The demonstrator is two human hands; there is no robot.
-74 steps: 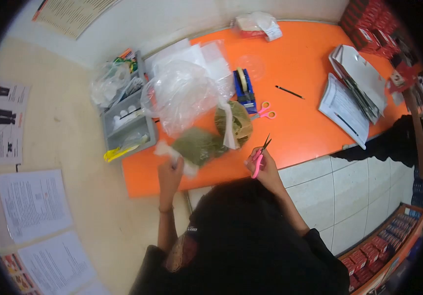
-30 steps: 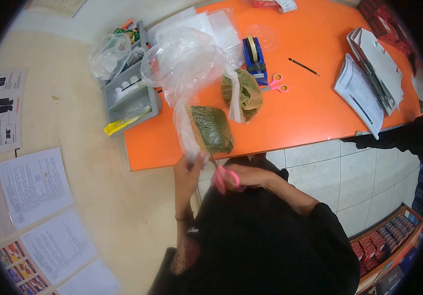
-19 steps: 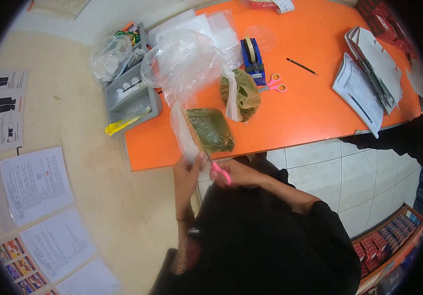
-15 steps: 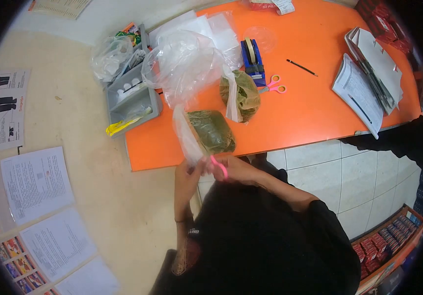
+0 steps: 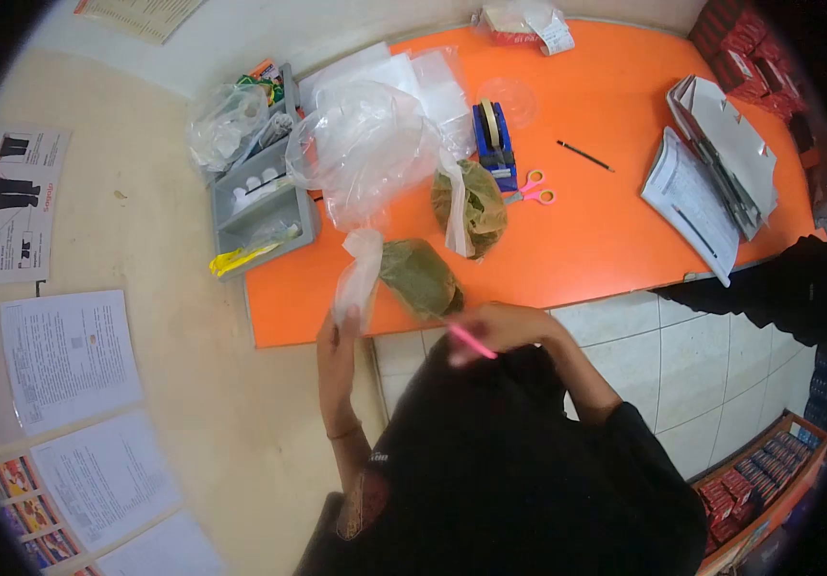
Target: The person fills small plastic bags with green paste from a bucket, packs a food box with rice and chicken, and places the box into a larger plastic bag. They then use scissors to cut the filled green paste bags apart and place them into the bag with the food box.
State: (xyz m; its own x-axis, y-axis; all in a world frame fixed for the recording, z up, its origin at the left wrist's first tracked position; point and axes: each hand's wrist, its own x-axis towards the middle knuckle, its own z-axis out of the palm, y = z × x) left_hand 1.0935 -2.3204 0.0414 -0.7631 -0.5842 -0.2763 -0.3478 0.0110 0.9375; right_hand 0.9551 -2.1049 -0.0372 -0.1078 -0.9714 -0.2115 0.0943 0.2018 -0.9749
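A clear plastic bag of green, leafy-looking stuff (image 5: 418, 276) lies at the front edge of the orange table. Its whitish plastic flap (image 5: 360, 278) extends to the left, and my left hand (image 5: 339, 338) pinches the lower end. My right hand (image 5: 502, 329) is closed on pink-handled scissors (image 5: 472, 342), just right of the bag's near corner. The scissor blades are too blurred to make out. Behind the bag sits a second bag of green stuff (image 5: 476, 211), touched by neither hand. Another pair of pink scissors (image 5: 536, 188) lies beside it.
A blue tape dispenser (image 5: 496, 146) stands behind the second bag. Clear plastic bags (image 5: 365, 144) are heaped near a grey organizer tray (image 5: 269, 230). To the right are a pencil (image 5: 584, 156) and a folder with papers (image 5: 721, 154). Dark clothing (image 5: 759, 288) shows at the right edge.
My hands have moved apart: the right one went rightward with the scissors, the left one slightly left with the flap. The filled bag has turned and shifted a little.
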